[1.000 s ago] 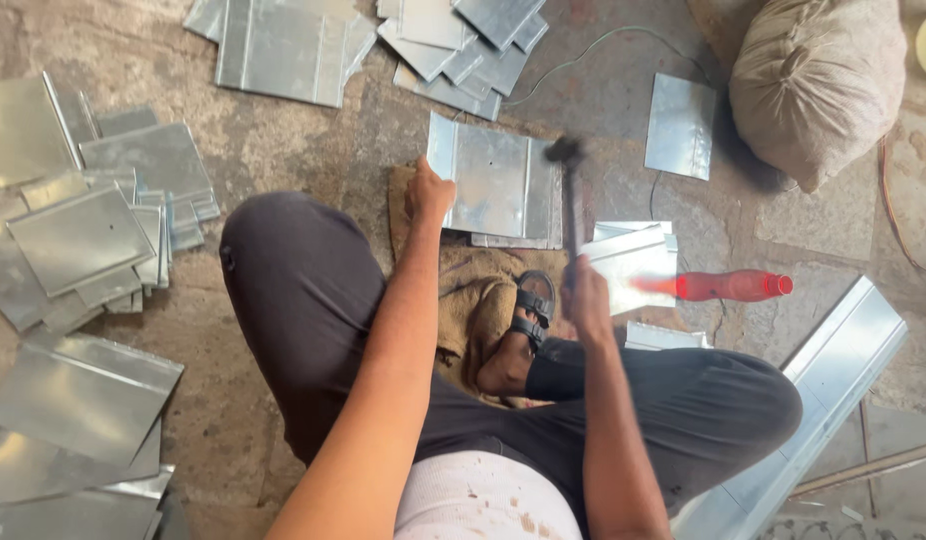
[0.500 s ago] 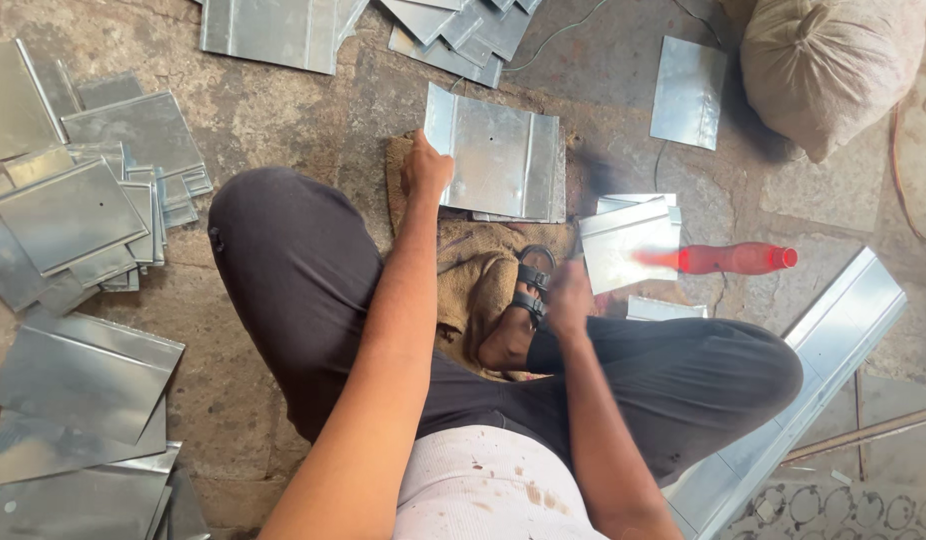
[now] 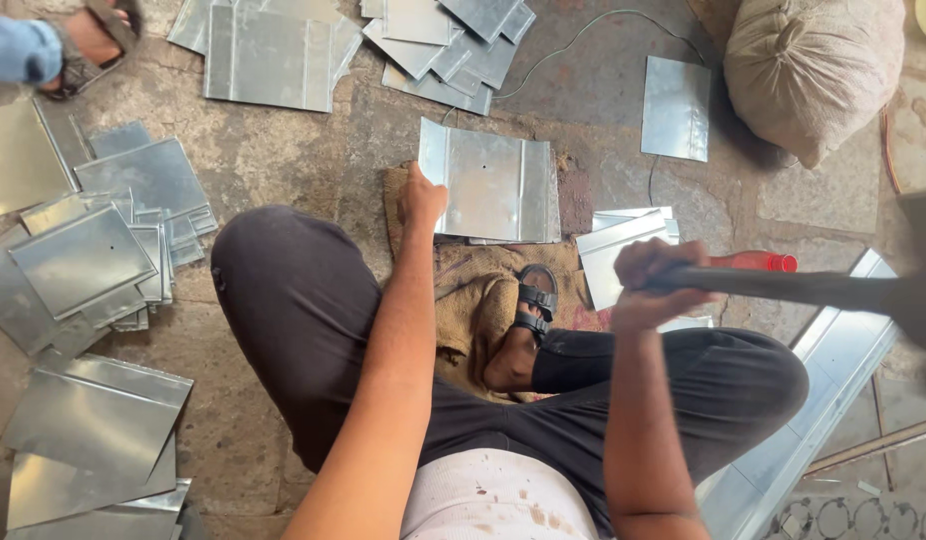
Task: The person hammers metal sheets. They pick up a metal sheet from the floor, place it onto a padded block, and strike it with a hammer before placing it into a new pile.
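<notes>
On the sacking: grey folded metal sheet [image 3: 493,185], pinned by my left hand [image 3: 421,197]; my right hand [image 3: 655,285] fisted around hammer [image 3: 833,292].

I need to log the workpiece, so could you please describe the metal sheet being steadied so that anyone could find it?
Start at the burlap mat before the seated person's sandalled foot. The folded sheet lies at its far end. Unlike the stacked sheets around, the left hand presses its edge.

Left hand [image 3: 421,197] pins a metal sheet [image 3: 493,185]; right hand [image 3: 655,283] grips a hammer [image 3: 833,290].
</notes>
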Action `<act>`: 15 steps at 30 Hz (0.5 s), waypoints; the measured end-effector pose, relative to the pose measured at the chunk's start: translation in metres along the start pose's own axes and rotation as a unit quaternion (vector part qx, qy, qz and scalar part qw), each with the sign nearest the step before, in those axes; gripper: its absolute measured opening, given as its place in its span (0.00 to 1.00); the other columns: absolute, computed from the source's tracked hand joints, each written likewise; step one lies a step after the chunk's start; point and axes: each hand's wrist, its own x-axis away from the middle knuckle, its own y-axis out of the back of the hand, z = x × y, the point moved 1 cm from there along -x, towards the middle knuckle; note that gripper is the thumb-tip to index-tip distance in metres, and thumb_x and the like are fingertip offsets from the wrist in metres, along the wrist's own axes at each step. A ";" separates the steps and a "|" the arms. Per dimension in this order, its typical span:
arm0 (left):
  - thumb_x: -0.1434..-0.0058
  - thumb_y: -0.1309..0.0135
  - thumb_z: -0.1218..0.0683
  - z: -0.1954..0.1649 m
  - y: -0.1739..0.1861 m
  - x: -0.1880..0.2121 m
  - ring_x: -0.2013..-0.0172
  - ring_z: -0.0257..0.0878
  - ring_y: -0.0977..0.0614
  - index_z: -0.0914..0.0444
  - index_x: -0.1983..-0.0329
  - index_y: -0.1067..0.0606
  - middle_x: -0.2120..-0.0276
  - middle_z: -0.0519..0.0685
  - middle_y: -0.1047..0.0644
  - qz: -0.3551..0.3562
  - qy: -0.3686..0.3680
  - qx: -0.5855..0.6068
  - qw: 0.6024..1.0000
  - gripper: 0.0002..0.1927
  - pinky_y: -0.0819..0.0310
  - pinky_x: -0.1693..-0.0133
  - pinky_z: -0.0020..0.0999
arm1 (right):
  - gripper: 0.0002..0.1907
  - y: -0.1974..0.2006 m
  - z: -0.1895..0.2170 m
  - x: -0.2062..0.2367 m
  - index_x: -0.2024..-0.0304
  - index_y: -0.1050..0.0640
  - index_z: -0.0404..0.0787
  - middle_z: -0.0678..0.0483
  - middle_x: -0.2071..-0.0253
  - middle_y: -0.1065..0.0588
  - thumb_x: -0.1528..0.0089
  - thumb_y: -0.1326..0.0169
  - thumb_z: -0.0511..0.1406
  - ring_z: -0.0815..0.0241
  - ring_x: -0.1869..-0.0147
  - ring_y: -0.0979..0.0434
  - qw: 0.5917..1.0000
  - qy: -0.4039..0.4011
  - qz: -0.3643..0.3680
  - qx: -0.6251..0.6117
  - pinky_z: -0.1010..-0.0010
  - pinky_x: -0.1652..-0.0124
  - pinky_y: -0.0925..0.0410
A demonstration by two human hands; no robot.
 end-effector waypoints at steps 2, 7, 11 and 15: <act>0.43 0.47 0.55 -0.001 0.001 0.001 0.44 0.62 0.21 0.58 0.33 0.36 0.45 0.64 0.23 -0.001 0.010 0.011 1.000 0.32 0.26 0.44 0.53 | 0.38 -0.002 -0.037 0.028 0.68 0.35 0.43 0.57 0.77 0.38 0.33 0.66 0.69 0.64 0.75 0.40 0.989 0.002 -0.006 0.149 0.69 0.77 0.45; 0.43 0.47 0.55 -0.005 0.004 0.004 0.43 0.62 0.23 0.56 0.34 0.34 0.44 0.63 0.24 -0.010 0.004 0.003 1.000 0.31 0.28 0.45 0.54 | 0.27 -0.001 -0.085 0.071 0.75 0.30 0.45 0.62 0.83 0.35 0.28 0.63 0.52 0.69 0.81 0.35 0.837 -0.408 0.074 0.356 0.73 0.80 0.41; 0.41 0.48 0.55 -0.003 0.006 0.006 0.44 0.61 0.22 0.56 0.32 0.35 0.45 0.62 0.23 0.007 0.015 -0.010 1.000 0.31 0.26 0.45 0.53 | 0.25 -0.001 -0.032 0.029 0.72 0.35 0.45 0.63 0.82 0.41 0.26 0.64 0.52 0.70 0.83 0.44 0.893 -0.387 -0.008 0.229 0.74 0.83 0.49; 0.40 0.49 0.56 -0.003 0.008 0.004 0.45 0.57 0.20 0.58 0.30 0.38 0.46 0.61 0.22 0.036 0.023 -0.022 0.999 0.33 0.23 0.48 0.50 | 0.30 0.002 0.035 -0.030 0.66 0.35 0.42 0.60 0.78 0.40 0.29 0.56 0.60 0.69 0.82 0.44 0.993 -0.075 0.000 0.089 0.74 0.85 0.51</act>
